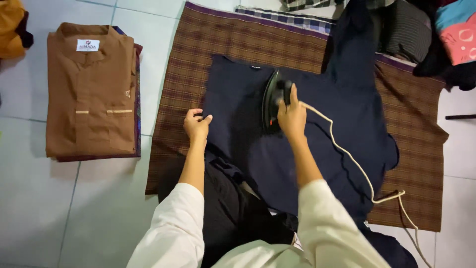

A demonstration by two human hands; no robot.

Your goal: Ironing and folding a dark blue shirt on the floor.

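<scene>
The electric iron (272, 99) sits sole-down on the dark navy garment (297, 139), under the right hand (291, 116), whose fingers wrap its handle. It looks heavy and rigid, best gripped by that handle; its cream cord (347, 159) trails off behind the right wrist. The garment seems soft and limp, prone to creasing. The left hand (197, 124) pins its edge flat, fingers curled. Beneath lies a brown checked cloth (238, 44); left of the left hand rests a folded brown shirt (89, 94).

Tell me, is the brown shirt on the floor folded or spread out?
Folded: the brown shirt lies as a neat rectangle, collar on top, sleeves tucked out of sight.
</scene>
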